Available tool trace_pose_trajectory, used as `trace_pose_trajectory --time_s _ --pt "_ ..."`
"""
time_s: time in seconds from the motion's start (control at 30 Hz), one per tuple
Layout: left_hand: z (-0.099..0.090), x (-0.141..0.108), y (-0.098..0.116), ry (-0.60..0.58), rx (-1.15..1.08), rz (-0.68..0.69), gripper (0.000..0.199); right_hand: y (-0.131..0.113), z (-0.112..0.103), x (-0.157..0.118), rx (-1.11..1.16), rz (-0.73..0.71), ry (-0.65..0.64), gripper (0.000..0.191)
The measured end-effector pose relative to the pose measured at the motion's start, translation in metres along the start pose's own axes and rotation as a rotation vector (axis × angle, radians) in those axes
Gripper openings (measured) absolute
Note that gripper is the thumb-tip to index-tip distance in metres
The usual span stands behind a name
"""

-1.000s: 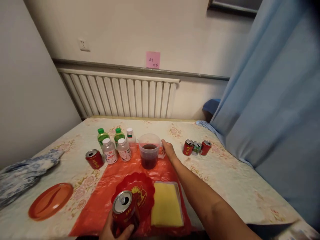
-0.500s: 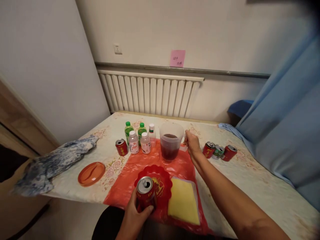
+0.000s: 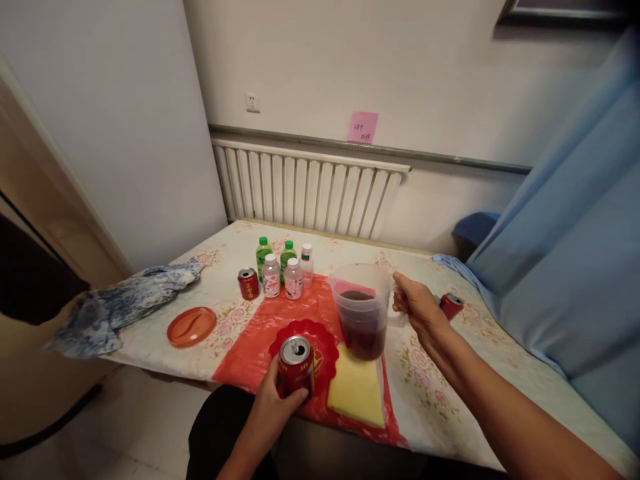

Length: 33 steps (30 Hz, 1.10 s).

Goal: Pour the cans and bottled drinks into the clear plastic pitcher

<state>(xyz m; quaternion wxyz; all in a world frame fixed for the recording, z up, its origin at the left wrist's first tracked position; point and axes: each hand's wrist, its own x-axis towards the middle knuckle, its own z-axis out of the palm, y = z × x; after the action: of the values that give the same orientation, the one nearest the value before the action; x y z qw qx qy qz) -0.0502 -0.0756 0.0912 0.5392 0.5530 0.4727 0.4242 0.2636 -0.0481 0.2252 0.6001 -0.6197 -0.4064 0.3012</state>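
Note:
My left hand (image 3: 274,400) is wrapped round a red drink can (image 3: 296,373) with an open top, held upright at the near edge of a scalloped red plate (image 3: 327,340). By its handle, my right hand (image 3: 416,300) grips a translucent measuring jug (image 3: 363,323) partly filled with dark brown liquid. The jug is upright, seemingly raised above the red plastic sheet, its base in front of the far end of a folded yellow cloth (image 3: 357,393). Can and jug are apart.
Several bottles (image 3: 294,279) and a red can (image 3: 249,285) stand at the back left. An orange lid (image 3: 191,327) and a patterned cloth (image 3: 135,300) lie on the left. Behind my right hand, another red can (image 3: 451,305) shows. A red plastic sheet (image 3: 245,350) covers the table's middle.
My right hand has lifted the jug and brought it nearer and to the right. The left hand still holds its can in about the same place. The view has shifted slightly.

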Motion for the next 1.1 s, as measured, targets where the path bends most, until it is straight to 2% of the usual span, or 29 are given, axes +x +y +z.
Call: trace_pose_trajectory --time_s 0.2,0.47,0.8,1.1 --pt "0.006 -0.001 -0.002 0.021 0.033 0.025 0.087 -0.001 -0.021 -0.032 -0.077 0.024 -0.033 0.05" --pt "0.013 0.0 -0.004 0.002 0.047 0.089 0.084 -0.016 -0.039 -0.06 -0.203 0.059 -0.119 0.053" --pt "0.019 0.01 -0.006 0.004 0.038 0.112 0.083 -0.021 -0.039 -0.07 -0.272 0.112 -0.179 0.054" --pt "0.018 0.022 -0.006 0.009 0.035 0.1 0.082 -0.019 -0.037 -0.068 -0.328 0.132 -0.198 0.057"
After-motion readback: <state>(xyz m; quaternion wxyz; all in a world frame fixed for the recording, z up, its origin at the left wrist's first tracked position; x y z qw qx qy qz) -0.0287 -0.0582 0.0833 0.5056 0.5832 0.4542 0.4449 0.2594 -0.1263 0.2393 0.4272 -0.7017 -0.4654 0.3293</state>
